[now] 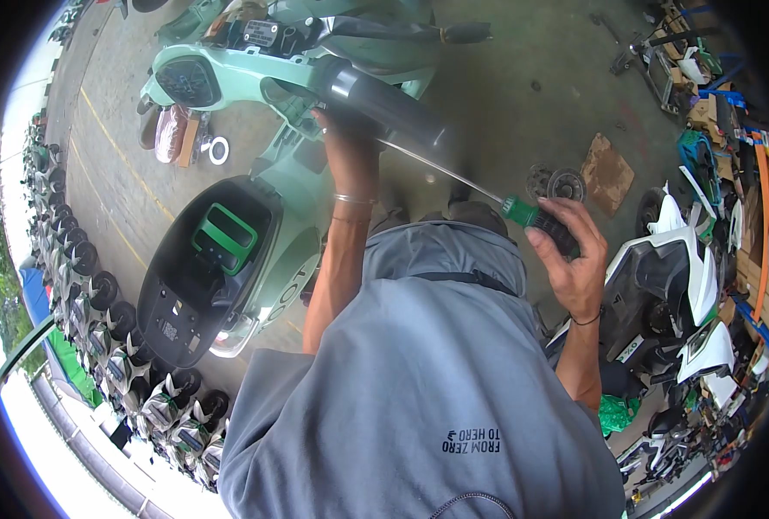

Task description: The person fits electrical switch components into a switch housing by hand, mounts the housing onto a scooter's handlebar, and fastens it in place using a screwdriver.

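My right hand (570, 246) is wrapped around the green and black handle of a long screwdriver (440, 164). The shaft slants up and left to beside my left hand (351, 160); its tip is hidden there. Fingers of my left hand are curled, partly blurred and in shadow, against the mint-green front of a scooter (237, 82). What they grip is hidden. Over that hand juts a dark grey handlebar grip (384, 102). The scooter's dashboard display (187, 81) faces up at left.
An open under-seat compartment (181, 303) holds a green frame (226, 238). A white tape ring (218, 150) and a plastic-wrapped package (172, 137) lie on the floor. Cardboard (607, 173) lies at right, near white scooter parts (678, 264). Many scooters (116, 355) line the left side.
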A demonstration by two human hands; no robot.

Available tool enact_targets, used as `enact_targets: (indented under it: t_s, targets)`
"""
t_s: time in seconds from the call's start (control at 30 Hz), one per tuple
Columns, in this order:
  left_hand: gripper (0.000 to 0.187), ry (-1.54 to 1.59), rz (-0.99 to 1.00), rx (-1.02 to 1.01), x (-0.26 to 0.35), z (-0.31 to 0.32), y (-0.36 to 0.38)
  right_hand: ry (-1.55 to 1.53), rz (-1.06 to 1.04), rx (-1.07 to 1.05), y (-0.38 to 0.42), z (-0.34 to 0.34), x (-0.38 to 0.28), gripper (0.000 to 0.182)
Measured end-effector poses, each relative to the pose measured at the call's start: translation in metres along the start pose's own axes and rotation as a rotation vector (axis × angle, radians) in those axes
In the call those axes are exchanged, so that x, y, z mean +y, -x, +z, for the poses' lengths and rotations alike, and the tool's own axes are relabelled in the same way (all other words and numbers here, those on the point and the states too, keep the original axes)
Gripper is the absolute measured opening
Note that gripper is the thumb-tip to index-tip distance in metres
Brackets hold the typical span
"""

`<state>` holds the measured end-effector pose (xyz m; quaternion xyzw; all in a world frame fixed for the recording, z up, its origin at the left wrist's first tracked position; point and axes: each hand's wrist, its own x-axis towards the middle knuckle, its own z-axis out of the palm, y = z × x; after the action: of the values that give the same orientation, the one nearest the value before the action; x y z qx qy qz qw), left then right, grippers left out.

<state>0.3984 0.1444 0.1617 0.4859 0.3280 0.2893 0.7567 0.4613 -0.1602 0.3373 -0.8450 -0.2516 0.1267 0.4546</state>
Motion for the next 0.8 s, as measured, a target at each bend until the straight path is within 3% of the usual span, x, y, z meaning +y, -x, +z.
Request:
enact_targets:
  t_s: [0.1,0.2,0.3,0.4,0.47,0.7,0.73,0.8]
  targets:
    - [0.067,-0.135,0.132,-0.152,-0.007,-0.008,-0.004,-0.012,0.023,-0.045,-0.002,-0.001,0.002,0.034]
    - [0.070,-0.004,0.039,-0.123,-0.001,-0.007,-0.003,-0.045,0.097,-0.142,-0.006,-0.004,0.007,0.034]
    - [0.070,-0.129,0.051,-0.148,0.007,-0.001,0.001,-0.075,0.162,-0.261,-0.010,0.001,0.013,0.040]
    - [0.067,0.006,-0.004,-0.212,0.016,0.004,0.003,0.038,0.105,-0.507,-0.022,0.013,0.023,0.050]
    - [0.064,0.264,-0.159,-0.019,0.023,0.008,0.005,0.082,0.077,-0.566,-0.032,0.023,0.031,0.047]
    - [0.056,0.234,-0.109,0.005,0.005,-0.004,-0.001,0.143,0.054,-0.725,-0.065,0.067,0.030,0.042]
    - [0.054,-0.041,0.090,-0.001,-0.017,-0.019,-0.016,0.144,0.053,-0.725,-0.068,0.073,0.026,0.042]
    - [0.053,-0.318,0.286,-0.004,-0.019,-0.028,-0.021,0.202,0.108,-0.735,-0.074,0.084,0.017,0.041]
